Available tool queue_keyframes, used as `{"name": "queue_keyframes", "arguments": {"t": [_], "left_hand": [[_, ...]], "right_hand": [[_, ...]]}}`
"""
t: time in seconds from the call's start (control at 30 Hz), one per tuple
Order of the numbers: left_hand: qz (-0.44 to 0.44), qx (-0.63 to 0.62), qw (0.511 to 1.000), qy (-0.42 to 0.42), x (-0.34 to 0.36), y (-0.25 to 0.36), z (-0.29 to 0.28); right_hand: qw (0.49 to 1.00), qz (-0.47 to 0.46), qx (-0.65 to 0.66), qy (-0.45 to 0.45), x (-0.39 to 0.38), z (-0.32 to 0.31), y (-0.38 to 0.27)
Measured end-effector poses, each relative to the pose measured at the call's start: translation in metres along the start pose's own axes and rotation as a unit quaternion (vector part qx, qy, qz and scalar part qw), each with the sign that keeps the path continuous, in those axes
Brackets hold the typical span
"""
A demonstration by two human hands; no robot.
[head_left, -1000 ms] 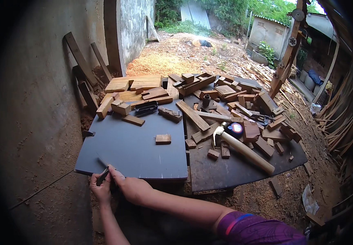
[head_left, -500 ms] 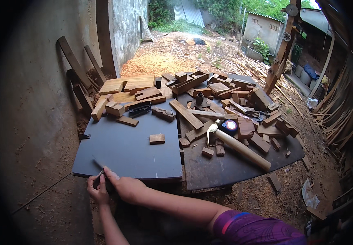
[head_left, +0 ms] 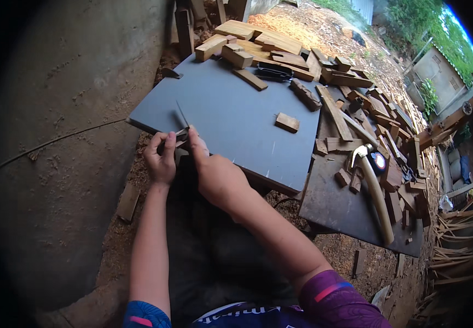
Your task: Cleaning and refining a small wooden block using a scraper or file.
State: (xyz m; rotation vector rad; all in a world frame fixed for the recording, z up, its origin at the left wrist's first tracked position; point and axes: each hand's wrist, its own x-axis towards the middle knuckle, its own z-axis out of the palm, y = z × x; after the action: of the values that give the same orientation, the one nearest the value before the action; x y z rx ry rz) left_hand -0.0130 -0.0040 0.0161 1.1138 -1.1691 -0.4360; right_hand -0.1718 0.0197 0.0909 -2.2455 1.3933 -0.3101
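Observation:
At the near left edge of the grey board (head_left: pixel 225 123), my right hand (head_left: pixel 219 179) grips a slim metal blade tool (head_left: pixel 182 112), its forefinger stretched along it and the blade pointing away over the board. Beside it my left hand (head_left: pixel 160 159) pinches a small object (head_left: pixel 179 136) with a pale edge against the tool; its shape is partly hidden by the fingers. A small wood block (head_left: pixel 286 122) lies on the board to the right of my hands. A dark metal piece (head_left: pixel 172 72) sits at the board's far left edge.
Wood offcuts (head_left: pixel 384 115) crowd the right and back, with a hammer (head_left: pixel 378 205), a round tape measure (head_left: pixel 377 162) and a black tool (head_left: pixel 273 72) among them. A concrete wall (head_left: pixel 72 82) stands left, a thin rod (head_left: pixel 56 142) against it. Shavings cover the ground.
The view has tipped down and turned, showing more of my forearms and lap. My hands remain together at the board's edge, gripping the same items.

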Motion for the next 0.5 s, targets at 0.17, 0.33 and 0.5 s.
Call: {"name": "queue_keyframes", "arguments": {"t": [0.17,0.33,0.5], "left_hand": [[-0.002,0.001,1.000,0.018,-0.007,-0.011,-0.012],[-0.018,-0.023,0.999,0.042,-0.010,-0.008,-0.008],[-0.003,-0.028,0.999,0.028,-0.012,-0.008,-0.005]], "right_hand": [[0.991,0.040,-0.064,-0.108,-0.056,-0.014,-0.007],[0.987,0.036,-0.102,-0.116,-0.047,-0.019,-0.011],[0.997,-0.004,-0.075,-0.032,-0.014,-0.003,-0.008]]}}
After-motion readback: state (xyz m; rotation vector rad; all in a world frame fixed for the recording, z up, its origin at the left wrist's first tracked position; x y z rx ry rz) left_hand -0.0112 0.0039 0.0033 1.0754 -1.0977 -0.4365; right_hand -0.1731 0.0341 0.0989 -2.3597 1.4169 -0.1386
